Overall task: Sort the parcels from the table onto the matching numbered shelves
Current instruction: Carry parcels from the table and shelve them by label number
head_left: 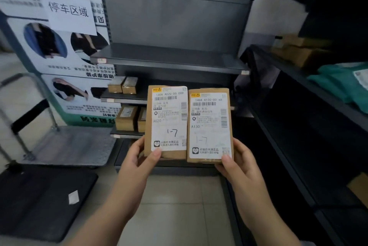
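My left hand (139, 158) pinches the left parcel (166, 122) and my right hand (238, 163) pinches the right parcel (210, 125), both upright before the dark shelves (169, 60) and marked 1-7, so such low grips may let one tip and fall.

Left hand (139, 157) round left parcel (166, 122), right hand (239, 163) round right parcel (210, 126).

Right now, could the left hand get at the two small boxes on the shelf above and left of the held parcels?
Probably not yet: the left hand grips the A020 parcel. The small boxes sit at the front of their shelf with nothing before them.
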A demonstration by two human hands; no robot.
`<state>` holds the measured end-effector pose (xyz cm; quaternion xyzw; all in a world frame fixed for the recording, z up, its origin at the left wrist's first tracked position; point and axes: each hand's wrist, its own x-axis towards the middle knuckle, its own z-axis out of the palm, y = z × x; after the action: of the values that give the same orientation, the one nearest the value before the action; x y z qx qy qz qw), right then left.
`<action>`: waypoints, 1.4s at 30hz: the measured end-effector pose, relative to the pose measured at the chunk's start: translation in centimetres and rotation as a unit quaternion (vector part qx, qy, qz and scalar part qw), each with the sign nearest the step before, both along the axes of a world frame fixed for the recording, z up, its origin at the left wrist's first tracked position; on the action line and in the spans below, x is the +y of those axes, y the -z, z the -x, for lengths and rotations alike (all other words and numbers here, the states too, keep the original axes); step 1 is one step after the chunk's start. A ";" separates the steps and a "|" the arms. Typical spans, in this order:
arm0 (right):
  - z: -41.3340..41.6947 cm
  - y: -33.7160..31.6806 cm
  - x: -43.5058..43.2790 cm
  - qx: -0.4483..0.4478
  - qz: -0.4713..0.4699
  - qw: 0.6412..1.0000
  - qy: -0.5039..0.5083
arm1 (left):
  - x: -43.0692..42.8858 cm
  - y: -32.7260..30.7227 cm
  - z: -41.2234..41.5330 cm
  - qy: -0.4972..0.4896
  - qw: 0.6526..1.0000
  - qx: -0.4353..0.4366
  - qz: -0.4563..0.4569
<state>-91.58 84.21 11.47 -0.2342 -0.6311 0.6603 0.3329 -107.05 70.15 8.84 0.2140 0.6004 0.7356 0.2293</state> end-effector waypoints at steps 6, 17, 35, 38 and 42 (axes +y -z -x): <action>7.1 1.7 6.3 -0.014 0.020 0.998 -0.050 | 4.7 2.4 4.5 -0.045 0.998 -0.028 -0.025; 24.2 5.6 9.2 -0.076 0.067 0.992 -0.071 | 7.1 6.3 20.5 -0.082 0.994 -0.078 -0.001; 42.8 9.4 12.3 -0.157 0.158 0.975 0.029 | 11.6 11.0 41.0 0.021 0.986 -0.140 0.086; 44.9 10.1 14.1 -0.166 0.181 0.969 0.028 | 13.5 11.6 42.9 0.012 0.981 -0.163 0.102; 47.5 11.3 17.2 -0.182 0.205 0.961 0.032 | 16.8 12.1 45.4 -0.005 0.974 -0.192 0.121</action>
<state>-139.06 101.42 0.12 -0.4340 -0.5246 0.7104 0.1784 -152.50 86.91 -3.29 0.0362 0.6310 0.6859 0.3606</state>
